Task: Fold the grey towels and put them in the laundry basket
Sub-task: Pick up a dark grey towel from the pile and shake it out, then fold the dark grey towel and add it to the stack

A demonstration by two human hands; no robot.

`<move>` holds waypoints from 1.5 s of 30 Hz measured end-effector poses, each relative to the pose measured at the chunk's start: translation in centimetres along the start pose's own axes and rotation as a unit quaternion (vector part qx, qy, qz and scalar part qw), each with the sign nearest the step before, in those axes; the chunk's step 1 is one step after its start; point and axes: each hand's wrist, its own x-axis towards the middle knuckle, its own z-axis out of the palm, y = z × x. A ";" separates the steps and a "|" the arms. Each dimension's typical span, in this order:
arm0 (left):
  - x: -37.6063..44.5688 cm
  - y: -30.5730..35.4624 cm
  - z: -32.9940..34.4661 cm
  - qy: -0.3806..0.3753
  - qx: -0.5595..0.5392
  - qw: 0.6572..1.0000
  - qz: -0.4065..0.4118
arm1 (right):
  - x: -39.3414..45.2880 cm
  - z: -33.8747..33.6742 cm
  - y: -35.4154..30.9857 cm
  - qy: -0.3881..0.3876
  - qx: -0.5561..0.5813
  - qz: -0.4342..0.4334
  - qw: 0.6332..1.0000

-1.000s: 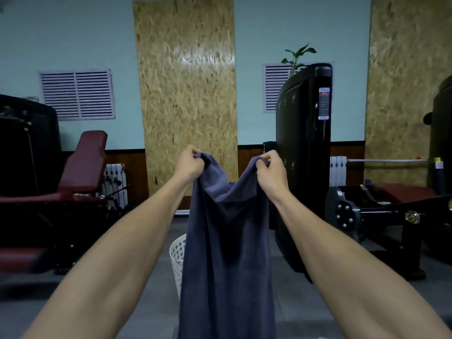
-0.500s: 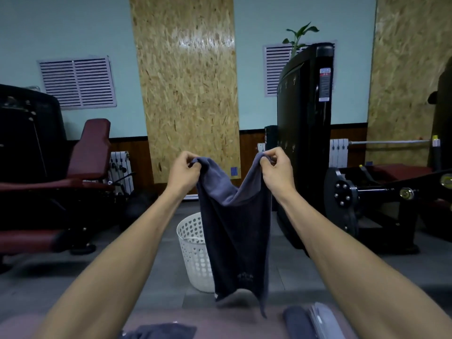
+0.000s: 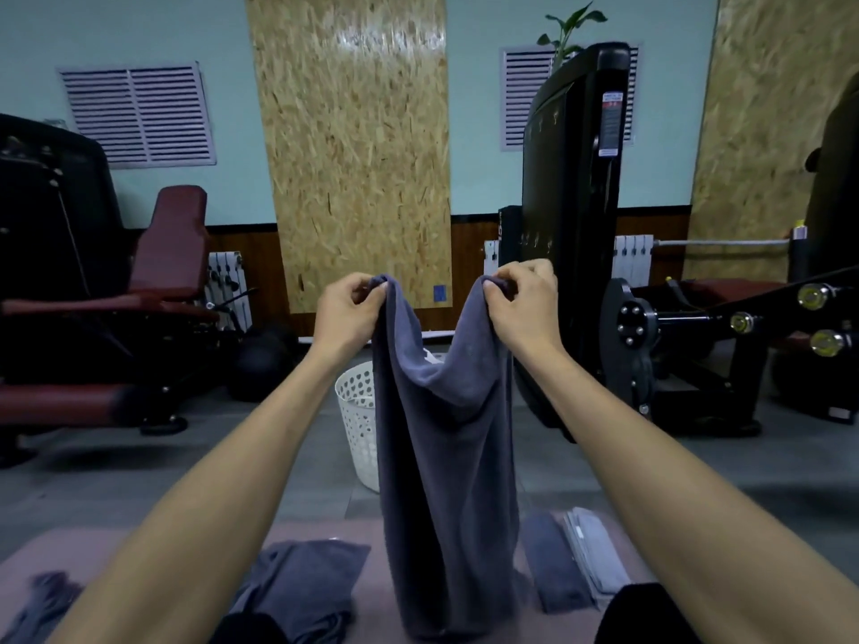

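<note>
- Nearest the camera, a pinkish padded table (image 3: 399,597) carries the waiting work: a crumpled grey towel (image 3: 302,583) lies left of centre, another loose grey heap (image 3: 42,597) sits at the far left edge, and a small stack of folded towels (image 3: 571,555) rests on the right side.
- Both forearms reach forward over the table, and between them hangs the towel in hand (image 3: 446,457), its lower end draping down to the table top.
- The left hand (image 3: 348,309) pinches one top corner of that towel between thumb and fingertips; the right hand (image 3: 523,299) pinches the other top corner the same way. The top edge sags in a curve between the two grips.
- The step looks to be the opening of a fold: the towel is held up by its corners, lengthwise, not yet doubled over.
- The next move likely calls for bringing the two corners together or laying the cloth flat on the table, keeping the edges matched so the fold comes out even.
- Beyond the table, on the floor, stands the white perforated laundry basket (image 3: 355,411), partly hidden behind the hanging towel; what it holds cannot be told.
- Farther back stand gym machines (image 3: 571,225) and a wall with a chipboard panel (image 3: 353,146).
</note>
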 end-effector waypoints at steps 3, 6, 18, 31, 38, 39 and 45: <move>-3.1 -3.2 0.8 -0.029 0.031 0.999 -0.017 | -2.5 0.9 2.5 -0.086 -0.021 0.076 0.993; -6.7 -7.4 2.1 -0.095 0.079 0.990 -0.072 | -6.5 2.2 6.3 -0.171 -0.059 0.144 0.973; -20.0 -26.8 9.0 -0.257 0.175 0.886 -0.345 | -23.6 9.1 23.1 -0.401 -0.130 0.361 0.832; -28.3 -47.9 14.3 -0.317 0.237 0.797 -0.456 | -32.0 18.4 37.8 -0.508 -0.211 0.421 0.722; -27.7 -55.8 17.1 -0.318 0.157 0.802 -0.481 | -34.2 23.8 43.4 -0.496 -0.180 0.450 0.720; -27.5 -56.9 17.4 -0.296 0.157 0.816 -0.471 | -34.6 24.4 43.9 -0.498 -0.169 0.449 0.722; -26.0 -61.5 17.8 -0.493 0.273 0.783 -0.264 | -36.4 26.9 45.5 -0.521 -0.147 0.399 0.740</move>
